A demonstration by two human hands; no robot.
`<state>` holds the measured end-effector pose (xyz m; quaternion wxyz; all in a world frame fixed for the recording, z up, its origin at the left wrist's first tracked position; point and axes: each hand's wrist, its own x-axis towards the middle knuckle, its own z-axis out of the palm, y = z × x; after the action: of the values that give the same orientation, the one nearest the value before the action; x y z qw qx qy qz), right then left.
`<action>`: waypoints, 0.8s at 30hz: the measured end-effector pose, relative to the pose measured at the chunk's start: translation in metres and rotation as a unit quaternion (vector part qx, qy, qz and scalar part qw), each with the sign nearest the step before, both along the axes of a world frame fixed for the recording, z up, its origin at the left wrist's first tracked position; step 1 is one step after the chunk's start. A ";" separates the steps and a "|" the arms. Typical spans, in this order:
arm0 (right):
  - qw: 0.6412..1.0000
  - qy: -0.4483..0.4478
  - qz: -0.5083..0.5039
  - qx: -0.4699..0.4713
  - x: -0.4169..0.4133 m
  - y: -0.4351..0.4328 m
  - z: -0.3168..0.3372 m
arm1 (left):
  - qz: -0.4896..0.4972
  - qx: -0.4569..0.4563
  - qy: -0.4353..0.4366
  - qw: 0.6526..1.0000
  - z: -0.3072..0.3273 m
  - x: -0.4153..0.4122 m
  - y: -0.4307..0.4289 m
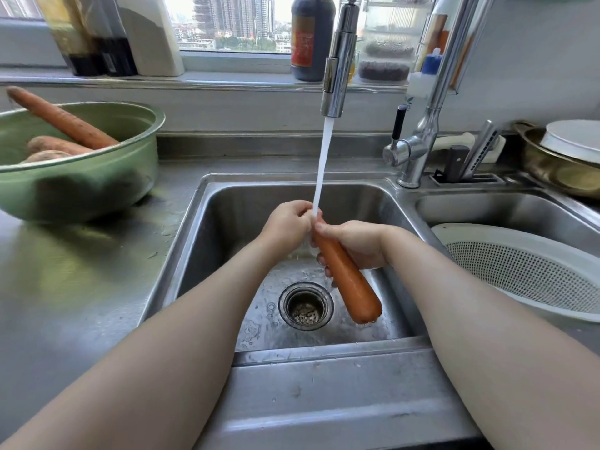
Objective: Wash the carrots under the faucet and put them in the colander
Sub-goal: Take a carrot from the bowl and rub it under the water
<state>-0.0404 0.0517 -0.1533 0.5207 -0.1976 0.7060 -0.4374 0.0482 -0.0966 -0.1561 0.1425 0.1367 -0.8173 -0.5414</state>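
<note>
A person rinses a smooth orange carrot [352,287] over a stainless-steel sink [227,222] at centre frame, under a white stream of water [323,164] falling from the chrome pull-down faucet [337,66] at top centre. The left hand [287,225] is curled round the carrot's narrow upper end, right where the stream lands. The right hand [360,243] is wrapped round its middle from the right. The carrot's long axis slants from the stream down toward lower right, its blunt thick end hanging free above the basin floor. The white perforated plastic colander [519,271] waits at right of frame, beside the sink, so the right hand looks the nearer one for the transfer. At upper left, three unwashed carrots [61,120] lie in a pale green round bowl [81,190] on the steel surface [81,271].
</note>
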 end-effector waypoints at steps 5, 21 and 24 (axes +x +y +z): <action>0.995 0.081 -0.040 0.050 0.005 -0.003 0.000 | -0.017 0.044 -0.030 0.998 0.000 0.005 -0.009; 0.987 0.114 -0.108 -0.026 0.010 -0.015 -0.002 | -0.076 0.128 -0.067 0.987 0.002 0.018 -0.030; 0.989 0.103 -0.097 -0.035 0.008 -0.016 -0.003 | -0.064 0.112 -0.063 0.990 0.004 0.019 -0.030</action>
<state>-0.0324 0.0360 -0.1566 0.3928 -0.1905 0.7560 -0.4878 0.0674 -0.1264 -0.1520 0.0396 0.1327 -0.7660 -0.6277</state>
